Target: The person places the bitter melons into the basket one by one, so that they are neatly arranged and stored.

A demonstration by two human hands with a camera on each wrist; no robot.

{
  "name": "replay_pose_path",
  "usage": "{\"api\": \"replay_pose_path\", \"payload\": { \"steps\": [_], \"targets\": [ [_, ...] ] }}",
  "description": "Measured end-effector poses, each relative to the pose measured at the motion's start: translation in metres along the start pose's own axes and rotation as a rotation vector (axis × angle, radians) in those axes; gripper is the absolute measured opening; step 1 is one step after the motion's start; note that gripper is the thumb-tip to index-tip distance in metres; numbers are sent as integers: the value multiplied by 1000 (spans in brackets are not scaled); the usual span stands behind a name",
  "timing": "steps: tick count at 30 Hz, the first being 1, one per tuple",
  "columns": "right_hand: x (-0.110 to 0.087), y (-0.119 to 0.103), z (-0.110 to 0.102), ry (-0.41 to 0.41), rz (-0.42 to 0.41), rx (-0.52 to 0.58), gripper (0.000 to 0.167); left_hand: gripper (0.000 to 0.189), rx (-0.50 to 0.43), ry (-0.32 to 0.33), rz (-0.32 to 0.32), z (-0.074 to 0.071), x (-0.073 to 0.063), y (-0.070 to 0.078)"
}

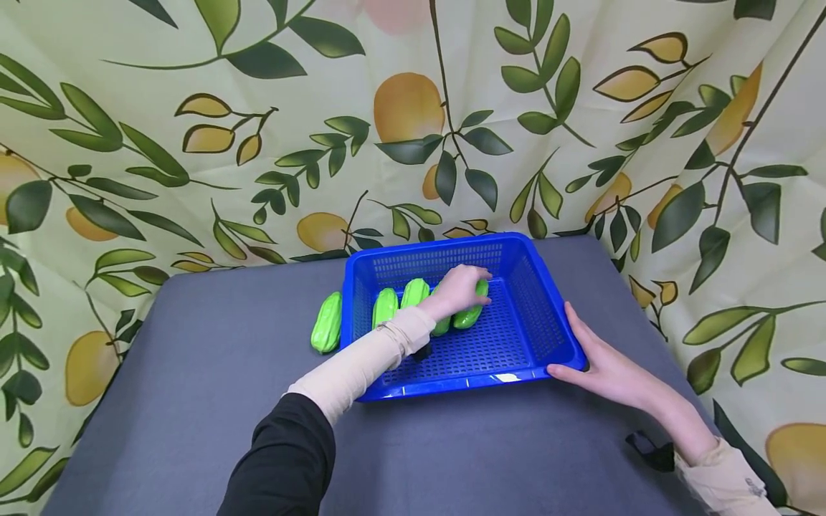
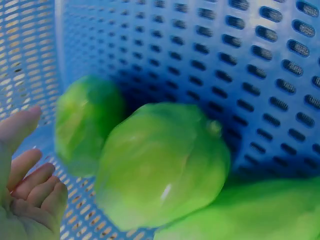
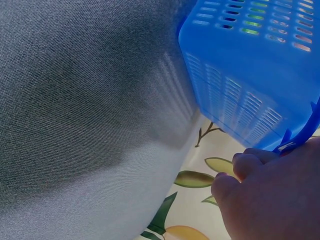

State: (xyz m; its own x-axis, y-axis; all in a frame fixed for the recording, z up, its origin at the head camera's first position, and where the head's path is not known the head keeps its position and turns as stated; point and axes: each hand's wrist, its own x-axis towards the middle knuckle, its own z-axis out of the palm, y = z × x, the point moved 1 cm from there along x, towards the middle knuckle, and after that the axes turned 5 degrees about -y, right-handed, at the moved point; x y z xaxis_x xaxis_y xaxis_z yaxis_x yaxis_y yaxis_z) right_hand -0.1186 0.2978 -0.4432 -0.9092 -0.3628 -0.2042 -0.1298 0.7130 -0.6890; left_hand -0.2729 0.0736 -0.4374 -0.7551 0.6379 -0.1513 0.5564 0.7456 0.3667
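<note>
Inside a blue plastic basket (image 1: 445, 385) on the table, several green ridged gourds (image 1: 385, 307) lie side by side in its left and middle part. My left hand (image 1: 457, 290) reaches in over them, thumb and fingers spread beside the rightmost gourd (image 1: 470, 315). In the left wrist view that hand (image 2: 32, 195) holds nothing, and a gap separates its loosely bent fingers from the nearest gourd (image 2: 87, 125). At the basket's near right corner, my right hand (image 1: 603, 358) grips the rim; its fingers are partly hidden under the rim in the right wrist view.
One more green gourd (image 1: 327, 322) lies on the grey tabletop (image 1: 232, 387), just outside the basket's left wall. A cloth (image 1: 258, 179) printed with leaves and fruit hangs behind the table and along its sides. A black strap (image 1: 648, 451) is at the right wrist.
</note>
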Motion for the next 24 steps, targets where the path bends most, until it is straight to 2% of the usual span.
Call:
{"api": "replay_pose_path", "payload": {
  "steps": [5,11,24],
  "targets": [
    [-2,0,0,6,-3,6,104,54,-98,15,1,-17,-10,0],
    [-1,0,0,2,-11,12,104,56,-184,28,25,-29,-21,-3],
    [0,0,1,0,-11,16,104,58,-223,44,36,-53,-39,-6]
  ]
}}
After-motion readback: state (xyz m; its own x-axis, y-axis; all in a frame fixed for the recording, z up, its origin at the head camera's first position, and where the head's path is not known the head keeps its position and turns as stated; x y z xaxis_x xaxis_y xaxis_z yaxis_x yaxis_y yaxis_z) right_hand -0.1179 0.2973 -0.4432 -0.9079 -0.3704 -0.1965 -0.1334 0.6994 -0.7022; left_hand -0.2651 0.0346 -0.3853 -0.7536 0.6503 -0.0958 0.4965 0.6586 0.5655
